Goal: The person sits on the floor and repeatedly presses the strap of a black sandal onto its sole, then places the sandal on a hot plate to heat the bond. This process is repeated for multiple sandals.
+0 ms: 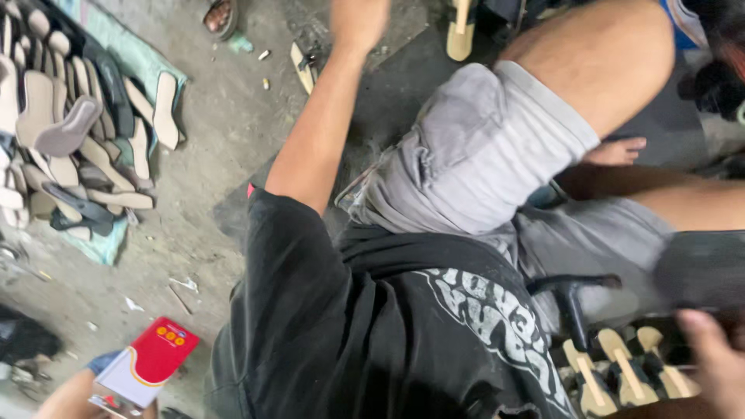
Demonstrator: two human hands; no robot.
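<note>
Sandal soles [621, 376], tan with black straps, are standing in a row at the lower right, close against the person's body and just beside a black T-shaped stand [573, 293].

The right hand [718, 365] is hovering at the row's right end, blurred and cut by the frame edge. Cannot tell whether it is touching or gripping a sole.

Handling judgement: the soles are looking light, flat and fairly stiff, the straps soft. A pinch across the sole's edge or under the strap is looking like the safest hold, and pulling on a strap alone could be straining its joint.

At the lower left another person's hand [70, 397] is holding a red and white box [151, 358].

Further out, the grey shorts [481, 155] and bent knee are filling the centre. The left arm is stretching away over the dusty concrete floor [225, 132]. The left hand [358, 22] is blurred at the top edge, with a small tan piece [303, 68] lying near it. Cannot tell if that hand is clenched or released.

Far left, a pile of cut soles [70, 132] is lying on a teal cloth [132, 50].
</note>
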